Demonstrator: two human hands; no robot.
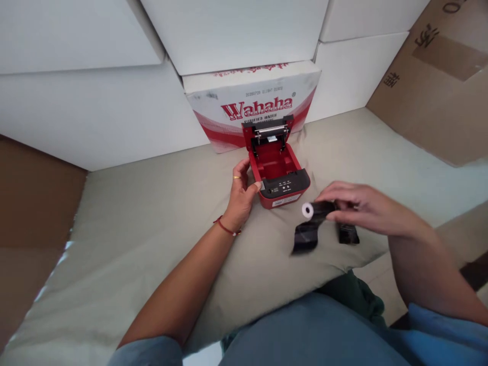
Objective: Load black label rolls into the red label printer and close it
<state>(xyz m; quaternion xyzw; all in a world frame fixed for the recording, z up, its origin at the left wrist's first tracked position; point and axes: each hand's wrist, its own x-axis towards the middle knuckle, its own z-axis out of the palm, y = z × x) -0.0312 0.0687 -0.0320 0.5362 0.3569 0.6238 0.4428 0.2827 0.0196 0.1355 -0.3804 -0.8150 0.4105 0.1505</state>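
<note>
A small red and black label printer (280, 170) stands on the cloth with its lid raised and its paper bay bare inside. My left hand (242, 190) grips the printer's left side, thumb on the front corner and fingers along the wall. To the right of the printer, my right hand (354, 203) pinches a black paper roll (322, 209) with a white core facing left. A loose strip of the roll (305, 239) hangs down toward the cloth. Below my right hand is a crumpled shiny black piece (348, 234), partly hidden by the fingers.
Behind the printer is a Wahaha water carton (206, 119), with white boxes (236, 35) stacked behind it. Brown cartons stand at the right (438, 101) and left (34, 213). Beige cloth (152, 218) covers the surface, whose front edge is close to my body.
</note>
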